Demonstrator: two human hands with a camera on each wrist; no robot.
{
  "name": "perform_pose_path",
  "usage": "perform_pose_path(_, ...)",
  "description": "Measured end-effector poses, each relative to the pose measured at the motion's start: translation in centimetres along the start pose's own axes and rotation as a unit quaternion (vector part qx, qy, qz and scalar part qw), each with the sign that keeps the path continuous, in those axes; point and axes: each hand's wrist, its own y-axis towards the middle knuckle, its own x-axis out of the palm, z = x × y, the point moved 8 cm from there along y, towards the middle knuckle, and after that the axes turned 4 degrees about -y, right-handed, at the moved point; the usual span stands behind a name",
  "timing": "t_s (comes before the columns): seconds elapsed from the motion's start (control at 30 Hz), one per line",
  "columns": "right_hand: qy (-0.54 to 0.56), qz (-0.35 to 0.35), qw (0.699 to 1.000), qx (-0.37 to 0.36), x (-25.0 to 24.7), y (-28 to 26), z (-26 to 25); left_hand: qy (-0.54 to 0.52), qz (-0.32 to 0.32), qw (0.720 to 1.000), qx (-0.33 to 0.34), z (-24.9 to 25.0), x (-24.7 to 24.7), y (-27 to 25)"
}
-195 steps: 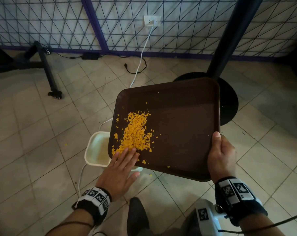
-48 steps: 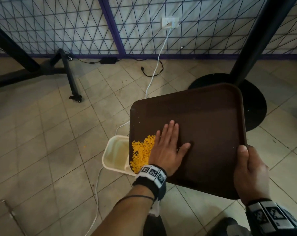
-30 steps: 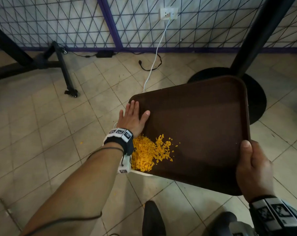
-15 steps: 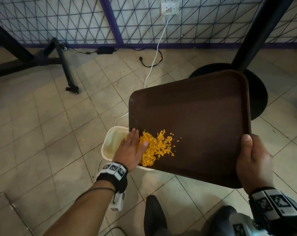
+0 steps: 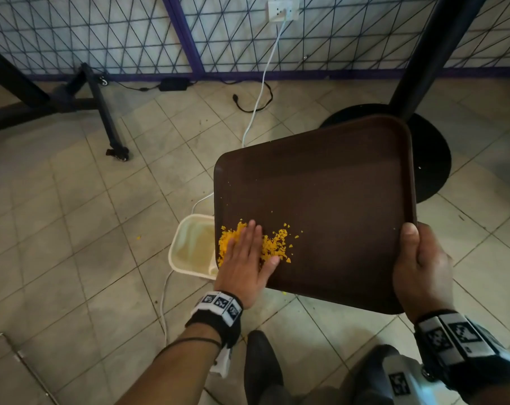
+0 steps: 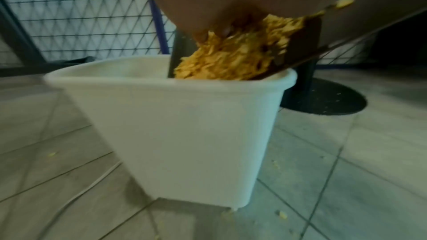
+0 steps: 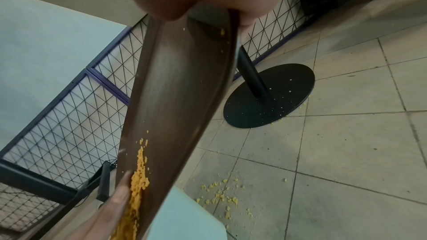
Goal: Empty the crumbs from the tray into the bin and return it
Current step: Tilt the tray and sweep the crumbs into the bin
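sweeping orange crumbs [image 5: 272, 247] with flat left hand [image 5: 243, 266] toward brown tray [image 5: 330, 200]'s 8 o'clock corner over white bin [image 5: 186, 249], right hand [image 5: 420, 266] gripping tray's 4 o'clock edge; most crumbs remaining, some on floor [image 7: 221, 196], return pending.

I see the tray [image 5: 335, 200] tilted, its lower left corner over the bin [image 5: 189, 247]. Crumbs [image 5: 274, 247] sit at that corner under my left hand [image 5: 245, 264]; my right hand [image 5: 420, 264] grips the tray's near right edge. Table base [image 5: 432, 159] behind.
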Motion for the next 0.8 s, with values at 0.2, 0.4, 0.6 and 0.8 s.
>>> perform_pose_path(0.2, -0.002, -0.009, 1.000, 0.003, 0.0, 0.1, 0.0, -0.033, 0.053, 0.998, 0.002, 2.1, -3.7, 1.2)
perform_pose_path(0.4, -0.007, 0.005, 1.000, -0.003, -0.1, 0.1, -0.4, -0.001, 0.066, 0.989, 0.135, 11.0, -2.5, 0.1)
perform_pose_path(0.6, -0.003, -0.008, 1.000, 0.010, 0.0, 0.0, 0.0, 0.040, -0.012, 0.999, 0.008, 2.1, 1.4, -1.4)
perform_pose_path(0.8, 0.004, -0.007, 1.000, 0.008, -0.1, 0.1, -0.1, 0.023, 0.009, 1.000, 0.018, 2.9, -1.2, -1.1)
